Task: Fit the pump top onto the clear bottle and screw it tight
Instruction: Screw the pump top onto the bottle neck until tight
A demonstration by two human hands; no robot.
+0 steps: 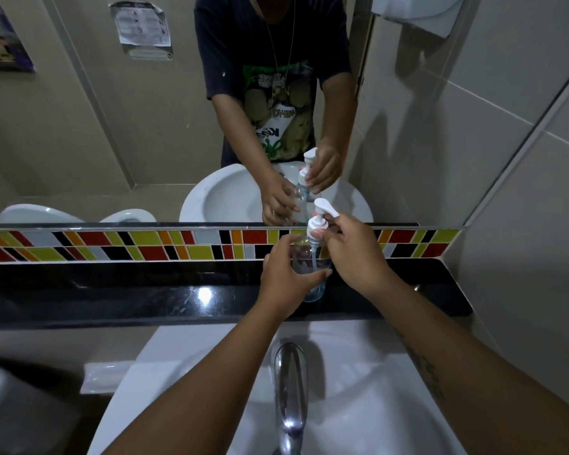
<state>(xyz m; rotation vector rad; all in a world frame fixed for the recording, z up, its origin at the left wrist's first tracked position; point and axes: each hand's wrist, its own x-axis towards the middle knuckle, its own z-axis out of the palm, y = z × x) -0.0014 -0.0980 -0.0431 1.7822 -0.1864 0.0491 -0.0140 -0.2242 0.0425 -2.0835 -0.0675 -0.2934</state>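
Observation:
A clear bottle [310, 261] stands upright on the black stone ledge [145, 290] behind the sink. My left hand [281, 280] wraps around its body from the left. The white pump top [319, 218] sits on the bottle's neck, its nozzle pointing right, and its tube hangs down inside the bottle. My right hand [355, 254] pinches the pump's white collar with thumb and fingertips. The mirror above repeats both hands and the bottle.
A chrome tap [289, 389] rises from the white basin [358, 389] just below my arms. A band of coloured tiles [128, 246] runs under the mirror [112, 126]. A tiled wall closes the right side. A white object [105, 376] lies at the lower left.

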